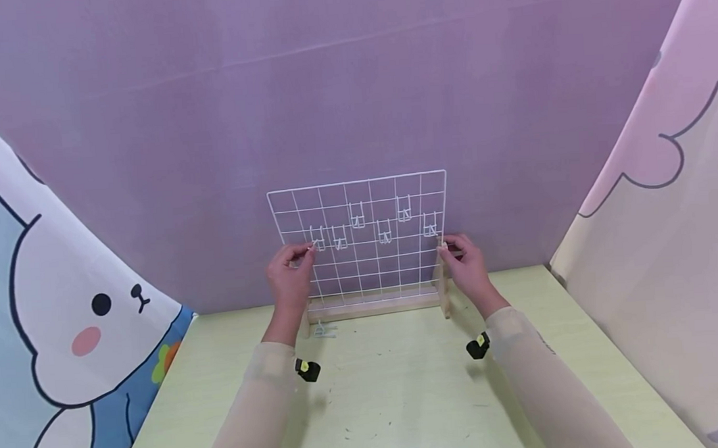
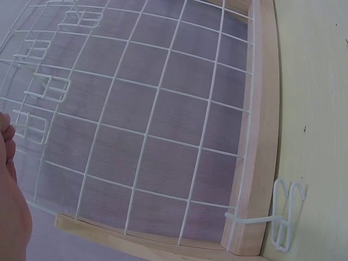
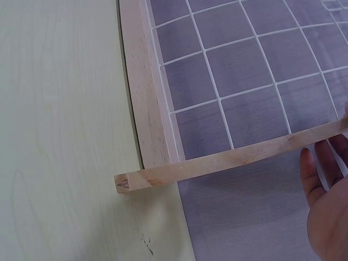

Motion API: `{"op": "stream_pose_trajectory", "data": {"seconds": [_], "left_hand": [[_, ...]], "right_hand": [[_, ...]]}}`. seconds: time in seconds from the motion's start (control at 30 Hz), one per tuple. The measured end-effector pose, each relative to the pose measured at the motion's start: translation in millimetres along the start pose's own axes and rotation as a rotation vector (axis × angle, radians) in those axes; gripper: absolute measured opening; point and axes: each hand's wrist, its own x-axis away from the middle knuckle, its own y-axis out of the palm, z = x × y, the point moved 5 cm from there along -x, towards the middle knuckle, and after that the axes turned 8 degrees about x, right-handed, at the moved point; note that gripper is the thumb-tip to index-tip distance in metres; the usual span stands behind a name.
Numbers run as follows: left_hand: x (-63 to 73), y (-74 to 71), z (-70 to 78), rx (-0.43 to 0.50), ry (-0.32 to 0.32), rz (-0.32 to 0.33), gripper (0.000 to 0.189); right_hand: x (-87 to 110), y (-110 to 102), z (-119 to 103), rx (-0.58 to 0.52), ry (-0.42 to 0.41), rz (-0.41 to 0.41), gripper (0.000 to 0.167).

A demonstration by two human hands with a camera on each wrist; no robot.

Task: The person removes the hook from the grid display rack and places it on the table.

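A white wire grid panel (image 1: 357, 181) stands upright in a wooden stand (image 1: 372, 308), with several white wire hooks hanging across its upper half. At the panel's left side, my left hand (image 1: 290, 276) pinches the leftmost hook (image 1: 318, 240) by its front end; the left wrist view shows only part of that hand at its edge. Across from it, my right hand (image 1: 469, 267) grips the upper end of the stand's right wooden post (image 3: 234, 157), its fingers wrapping behind the wood. A loose hook (image 2: 283, 217) lies on the table by the stand's left foot.
The stand rests on a pale wood-grain table (image 1: 404, 384) close to a purple cloth backdrop (image 1: 351, 82). A rabbit-printed cloth (image 1: 63, 280) flanks the left side, and a pink and cream cloth (image 1: 658, 235) the right. Small dark specks dot the tabletop.
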Motion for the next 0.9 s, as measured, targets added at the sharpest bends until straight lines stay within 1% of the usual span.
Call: {"op": "stream_pose_trajectory", "data": {"seconds": [0.03,0.17,0.47,0.6,0.7,0.83,0.9], "left_hand": [[-0.3,-0.2,4.2,-0.004,0.002,0.001,0.006],[-2.2,0.0,4.8,-0.014,0.018,0.004,0.006],[-2.6,-1.3,16.5,0.004,0.054,0.002,0.007],[-2.4,-3.8,17.4,0.006,0.048,0.009,0.006],[-2.0,-6.8,16.6,-0.003,0.031,0.014,0.007],[-1.1,-10.4,15.8,-0.001,0.006,-0.001,0.008],[-0.6,-12.3,13.0,0.01,-0.005,-0.01,0.008]], "right_hand": [[0.0,0.0,0.1,0.003,0.004,-0.004,0.025],[0.4,-0.1,0.1,0.008,0.019,-0.021,0.026],[0.6,0.4,1.3,0.009,0.018,-0.021,0.026],[0.4,0.8,1.4,0.007,0.011,-0.02,0.026],[0.6,0.7,0.8,0.008,0.014,-0.02,0.026],[0.9,0.3,0.3,0.008,0.022,-0.017,0.026],[0.7,0.6,0.4,0.009,0.022,-0.016,0.026]]}}
